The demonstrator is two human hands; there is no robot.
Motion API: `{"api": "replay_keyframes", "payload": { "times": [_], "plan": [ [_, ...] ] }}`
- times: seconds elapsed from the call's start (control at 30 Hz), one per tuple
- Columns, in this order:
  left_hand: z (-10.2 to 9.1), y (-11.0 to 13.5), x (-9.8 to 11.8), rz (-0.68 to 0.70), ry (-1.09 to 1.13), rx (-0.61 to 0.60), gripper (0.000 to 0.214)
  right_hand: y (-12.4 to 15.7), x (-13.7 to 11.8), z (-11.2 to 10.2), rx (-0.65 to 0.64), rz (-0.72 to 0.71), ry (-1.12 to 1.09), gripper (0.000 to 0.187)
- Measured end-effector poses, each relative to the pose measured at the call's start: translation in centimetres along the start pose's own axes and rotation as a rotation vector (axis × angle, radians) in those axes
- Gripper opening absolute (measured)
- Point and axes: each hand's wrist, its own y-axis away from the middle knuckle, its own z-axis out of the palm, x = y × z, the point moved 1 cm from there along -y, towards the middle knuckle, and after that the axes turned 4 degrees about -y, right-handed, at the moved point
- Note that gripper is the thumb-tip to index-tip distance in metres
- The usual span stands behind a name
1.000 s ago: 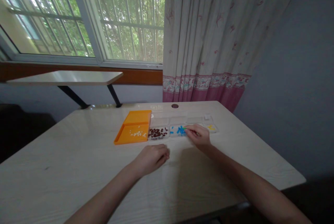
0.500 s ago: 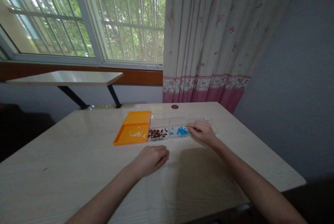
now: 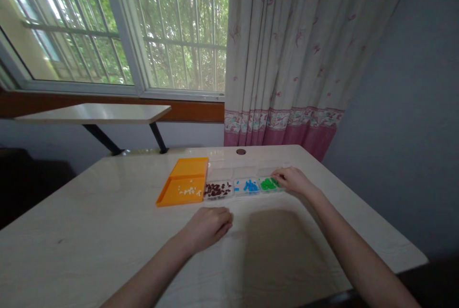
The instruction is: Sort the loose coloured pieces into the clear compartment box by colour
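My right hand (image 3: 293,180) is above the right end of a row of clear boxes, its fingertips pinched together at the edge of the compartment of small green pieces (image 3: 268,183). What the pinch holds, if anything, is too small to make out. Left of the green ones lie small blue pieces (image 3: 251,185) in a clear box, then dark brown pieces (image 3: 218,189) in another. My left hand (image 3: 210,225) rests on the table in front of the brown pieces, fingers curled closed, with nothing seen in them.
An open orange case (image 3: 172,197) with small white pieces (image 3: 190,191) adjoins the brown box on the left. Clear lids (image 3: 245,172) stand open behind the boxes. A raised shelf (image 3: 107,113) on black legs is at the table's back left, and a curtain (image 3: 279,59) hangs behind.
My right hand has moved right, away from the blue pieces, uncovering the green ones. A green piece showed at its fingertips before. My left hand stays in place, and the view has tilted slightly.
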Motion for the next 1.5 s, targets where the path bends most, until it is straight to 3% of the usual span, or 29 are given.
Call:
{"api": "replay_keyframes", "payload": {
  "times": [0.17,0.3,0.4,0.53,0.63,0.73,0.93,1.13,1.3,1.5],
  "plan": [
    [-0.8,0.0,0.0,-0.034,0.02,0.008,0.023,-0.1,-1.8,0.7,0.034,-0.093,-0.065,0.028],
    [-3.6,1.0,-1.8,-0.178,0.108,-0.015,0.022,0.2,-5.4,1.8,0.052,-0.246,-0.054,0.026],
    [-6.7,2.6,-5.2,-0.333,0.217,-0.004,0.024,0.5,-8.7,2.9,0.022,-0.369,-0.002,0.022],
    [-9.0,5.0,-12.0,-0.612,0.2,0.102,0.032,0.2,-12.9,4.7,0.014,-0.52,0.045,0.017],
    [-8.0,5.9,-16.8,-0.85,0.09,0.154,0.032,-1.0,-15.7,5.8,0.077,-0.548,0.069,0.016],
    [-5.7,5.8,-19.5,-0.912,0.071,0.096,0.032,-2.7,-18.2,6.4,0.149,-0.583,0.091,0.015],
    [-2.8,6.0,-20.3,-0.878,0.15,0.09,0.029,-4.7,-21.5,7.0,0.209,-0.562,0.1,0.012],
    [-2.8,7.1,-20.3,-0.942,0.402,0.223,0.029,-5.2,-22.7,7.8,0.186,-0.501,0.115,0.012],
    [-2.3,5.7,-20.0,-1.018,0.735,0.315,0.029,-5.6,-23.0,8.1,0.157,-0.446,0.116,0.013],
    [-2.3,4.5,-19.6,-1.057,0.885,0.413,0.033,-5.4,-23.4,8.3,0.133,-0.488,0.086,0.012]
  ]
}}
